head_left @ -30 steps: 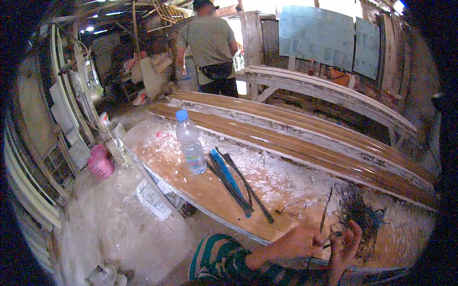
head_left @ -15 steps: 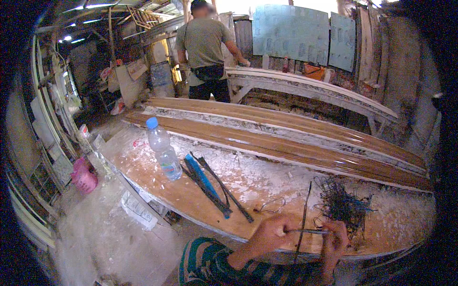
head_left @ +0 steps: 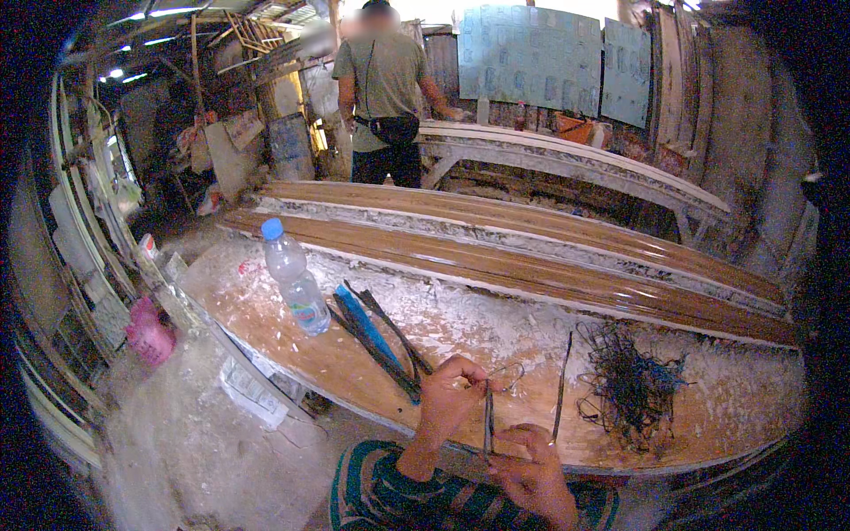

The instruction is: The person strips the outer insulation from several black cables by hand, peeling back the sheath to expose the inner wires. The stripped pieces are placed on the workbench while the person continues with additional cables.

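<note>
A thin dark strip (head_left: 489, 414) stands nearly upright between my two hands. My left hand (head_left: 445, 396) pinches its upper end, fingers closed. Lower down and to the right, my right hand (head_left: 531, 469) has its fingers closed on the strip's lower part. Another slim dark strip (head_left: 562, 385) lies on the worktable just right of my hands. Farther right is a tangled heap of black strands (head_left: 627, 380) with some blue in it. Beyond my left hand lie several long black strips (head_left: 381, 354) around a blue strip (head_left: 365, 323). A thin loop of cord (head_left: 511, 376) rests beside my left fingers.
A clear plastic bottle with a blue cap (head_left: 297, 279) stands on the worktable (head_left: 266, 341). Long glossy brown boards (head_left: 496, 252) lie along its far side. A person (head_left: 382, 88) stands at a white bench (head_left: 575, 155) behind. A pink bag (head_left: 150, 332) sits at left.
Both hands have moved left, away from the black tangle. The held strip has turned from nearly level to nearly upright. The person behind has shifted slightly.
</note>
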{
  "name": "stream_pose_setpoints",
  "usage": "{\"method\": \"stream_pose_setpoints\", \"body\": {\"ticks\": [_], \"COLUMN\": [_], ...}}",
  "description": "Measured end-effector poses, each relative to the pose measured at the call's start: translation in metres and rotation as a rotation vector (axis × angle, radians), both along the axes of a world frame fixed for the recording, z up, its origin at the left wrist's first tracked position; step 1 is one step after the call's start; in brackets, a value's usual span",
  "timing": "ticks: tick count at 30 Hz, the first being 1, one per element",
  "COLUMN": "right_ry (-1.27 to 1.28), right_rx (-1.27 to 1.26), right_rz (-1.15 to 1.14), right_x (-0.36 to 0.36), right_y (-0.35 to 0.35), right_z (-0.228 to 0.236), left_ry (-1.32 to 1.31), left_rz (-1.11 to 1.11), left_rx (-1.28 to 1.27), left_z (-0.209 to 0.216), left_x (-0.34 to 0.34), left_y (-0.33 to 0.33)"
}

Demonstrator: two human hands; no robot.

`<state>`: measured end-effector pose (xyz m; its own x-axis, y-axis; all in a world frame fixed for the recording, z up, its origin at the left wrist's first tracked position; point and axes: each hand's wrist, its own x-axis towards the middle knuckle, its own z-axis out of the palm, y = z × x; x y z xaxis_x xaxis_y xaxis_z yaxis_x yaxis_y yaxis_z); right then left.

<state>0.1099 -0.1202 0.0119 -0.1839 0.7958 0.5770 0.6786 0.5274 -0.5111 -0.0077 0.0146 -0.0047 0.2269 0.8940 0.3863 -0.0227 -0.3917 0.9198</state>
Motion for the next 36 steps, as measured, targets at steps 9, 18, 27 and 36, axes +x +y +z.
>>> {"method": "stream_pose_setpoints", "body": {"ticks": [9, 18, 27, 36], "right_ry": [0.15, 0.591, 0.536, 0.627], "right_rx": [-0.053, 0.043, 0.294, 0.212], "right_rz": [0.028, -0.441, -0.563, -0.569], "right_x": [0.009, 0.042, 0.091, 0.077], "right_y": [-0.01, -0.021, -0.012, -0.008], "right_z": [-0.001, -0.007, -0.018, -0.014], "left_ry": [0.035, 0.014, 0.084, 0.239], "left_rz": [-0.285, -0.626, -0.947, -0.735], "left_rx": [0.159, -0.063, 0.216, 0.106], "left_z": [-0.001, -0.014, -0.009, -0.002], "left_x": [0.023, 0.031, 0.062, 0.039], "left_y": [-0.023, -0.032, -0.095, -0.064]}}
